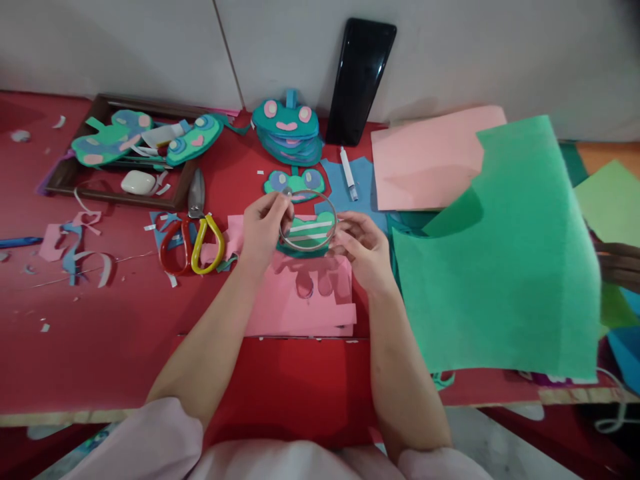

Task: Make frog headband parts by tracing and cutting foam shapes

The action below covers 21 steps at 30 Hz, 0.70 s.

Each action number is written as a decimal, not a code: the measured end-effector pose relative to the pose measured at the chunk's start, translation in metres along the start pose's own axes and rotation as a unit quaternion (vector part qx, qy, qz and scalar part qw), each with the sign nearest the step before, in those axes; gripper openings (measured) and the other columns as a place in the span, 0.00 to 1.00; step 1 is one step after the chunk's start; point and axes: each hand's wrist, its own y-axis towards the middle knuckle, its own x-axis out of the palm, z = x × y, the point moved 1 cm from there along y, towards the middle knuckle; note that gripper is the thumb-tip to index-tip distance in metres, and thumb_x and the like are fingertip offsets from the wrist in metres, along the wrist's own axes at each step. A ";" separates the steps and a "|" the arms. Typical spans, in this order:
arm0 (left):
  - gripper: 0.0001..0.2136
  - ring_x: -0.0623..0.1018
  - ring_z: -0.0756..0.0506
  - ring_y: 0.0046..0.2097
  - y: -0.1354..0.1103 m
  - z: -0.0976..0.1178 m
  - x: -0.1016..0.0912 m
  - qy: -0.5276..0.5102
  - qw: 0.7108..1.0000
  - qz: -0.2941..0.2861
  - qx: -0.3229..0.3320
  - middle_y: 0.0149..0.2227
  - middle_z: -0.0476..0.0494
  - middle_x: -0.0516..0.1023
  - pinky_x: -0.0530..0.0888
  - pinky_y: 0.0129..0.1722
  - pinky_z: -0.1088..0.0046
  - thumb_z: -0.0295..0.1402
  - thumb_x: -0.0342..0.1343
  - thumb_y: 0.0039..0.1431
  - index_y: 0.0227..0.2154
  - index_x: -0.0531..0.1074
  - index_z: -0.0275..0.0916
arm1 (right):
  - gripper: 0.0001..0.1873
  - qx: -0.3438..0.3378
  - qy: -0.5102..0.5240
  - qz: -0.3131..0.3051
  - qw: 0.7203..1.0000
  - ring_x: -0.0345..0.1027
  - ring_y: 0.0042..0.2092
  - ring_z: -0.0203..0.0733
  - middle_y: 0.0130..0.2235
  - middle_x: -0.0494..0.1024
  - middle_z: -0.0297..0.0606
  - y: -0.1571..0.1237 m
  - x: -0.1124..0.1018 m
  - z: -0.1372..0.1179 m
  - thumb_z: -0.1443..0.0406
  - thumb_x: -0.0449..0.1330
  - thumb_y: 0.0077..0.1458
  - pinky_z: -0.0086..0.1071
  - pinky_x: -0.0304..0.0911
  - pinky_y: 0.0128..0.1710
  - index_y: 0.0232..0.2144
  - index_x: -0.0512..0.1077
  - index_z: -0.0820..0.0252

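The head camera looks forward and down over the left hand and right hand. Its view reaches the wall beyond them.

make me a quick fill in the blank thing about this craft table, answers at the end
1. The person's ____ hand grips the upper left of the thin ring.
2. On the scissors, one handle is red and the other is ____.
3. The black phone leans against the ____.
4. The largest sheet, to the right of both hands, is ____.

Missing words: left; yellow; wall; green.
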 end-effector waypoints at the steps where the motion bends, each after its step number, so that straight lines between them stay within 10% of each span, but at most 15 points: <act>1: 0.18 0.59 0.56 0.12 0.000 0.002 -0.001 0.011 1.000 0.004 0.008 0.10 0.56 0.58 0.53 0.12 0.79 0.41 0.54 0.58 0.15 0.65 0.40 | 0.13 -0.002 -0.003 0.000 1.000 0.70 0.32 0.32 0.32 0.75 0.30 0.000 0.000 0.001 0.61 0.65 0.49 0.27 0.73 0.30 0.39 0.73 0.50; 21: 0.19 0.60 0.57 0.15 -0.010 0.013 0.002 0.087 0.994 0.005 0.073 0.11 0.55 0.60 0.56 0.15 0.79 0.42 0.54 0.59 0.16 0.65 0.39 | 0.10 -0.012 -0.087 0.038 0.995 0.71 0.34 0.35 0.33 0.76 0.33 0.004 -0.002 0.009 0.63 0.64 0.48 0.30 0.74 0.29 0.35 0.74 0.56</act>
